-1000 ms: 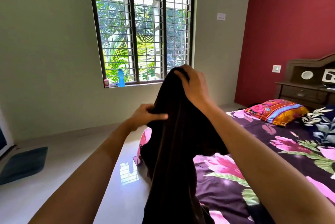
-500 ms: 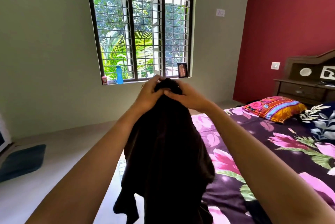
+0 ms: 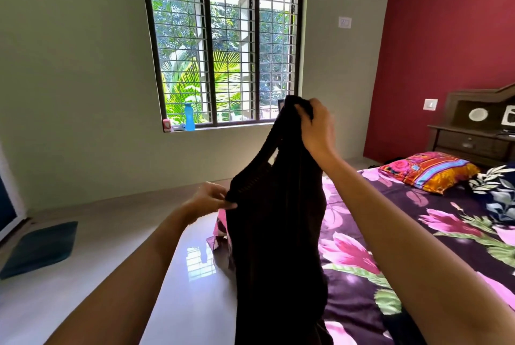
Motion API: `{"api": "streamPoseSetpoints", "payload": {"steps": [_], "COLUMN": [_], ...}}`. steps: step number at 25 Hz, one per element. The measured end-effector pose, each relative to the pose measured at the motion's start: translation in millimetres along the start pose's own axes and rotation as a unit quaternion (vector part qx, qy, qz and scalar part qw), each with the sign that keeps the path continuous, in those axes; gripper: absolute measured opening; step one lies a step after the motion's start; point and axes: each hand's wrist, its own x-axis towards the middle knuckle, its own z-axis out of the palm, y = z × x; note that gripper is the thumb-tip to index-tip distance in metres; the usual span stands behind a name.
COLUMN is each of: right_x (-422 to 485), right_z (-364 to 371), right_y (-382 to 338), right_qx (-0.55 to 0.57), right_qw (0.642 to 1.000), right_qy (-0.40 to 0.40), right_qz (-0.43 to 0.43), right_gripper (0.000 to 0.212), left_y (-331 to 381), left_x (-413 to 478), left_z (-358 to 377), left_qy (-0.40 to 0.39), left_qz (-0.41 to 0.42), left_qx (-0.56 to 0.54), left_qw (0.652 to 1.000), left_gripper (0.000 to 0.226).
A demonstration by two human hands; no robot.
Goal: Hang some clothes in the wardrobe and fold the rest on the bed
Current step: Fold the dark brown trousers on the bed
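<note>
The dark garment (image 3: 276, 219) hung with its long axis vertical, over the floor-side edge of the bed (image 3: 418, 247). The right hand (image 3: 315, 127) gripped its top corner, raised high. The left hand (image 3: 210, 199) - lower and further left - pinched the ribbed edge.

We see big window (image 3: 207, 51), dark frame, bars, green trees behind. Blue bottle (image 3: 189, 117) stands on window sill, left end. Small pink thing (image 3: 166, 124) at sill's left corner. White switch (image 3: 344, 22) right of window. Red wall (image 3: 451, 37) further right. Wooden drawers (image 3: 471, 145) far right, lower than window. Dark mat (image 3: 41, 247) on floor, below window, far left.
</note>
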Motion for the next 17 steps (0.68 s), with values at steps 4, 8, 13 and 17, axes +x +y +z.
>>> {"api": "streamPoseSetpoints", "payload": {"steps": [4, 8, 13, 17], "right_x": [1, 11, 69, 96], "right_z": [-14, -20, -46, -31], "right_y": [9, 11, -43, -34], "right_qx": [-0.057, -0.135, 0.121, 0.030], "right_qw": [0.998, 0.988, 0.992, 0.991], "right_qy": [-0.009, -0.038, -0.018, 0.002], "right_qz": [0.020, 0.059, -0.004, 0.131], "right_gripper": [0.019, 0.032, 0.024, 0.031], "left_y": [9, 69, 188, 177], "left_x": [10, 39, 22, 37], "left_z": [1, -31, -88, -99], "left_qy": [0.179, 0.380, 0.315, 0.435], "left_qz": [-0.007, 0.044, 0.229, 0.060], "left_qx": [-0.173, -0.180, -0.241, -0.018], "left_qw": [0.969, 0.906, 0.889, 0.898], "left_gripper": [0.013, 0.019, 0.014, 0.033]}}
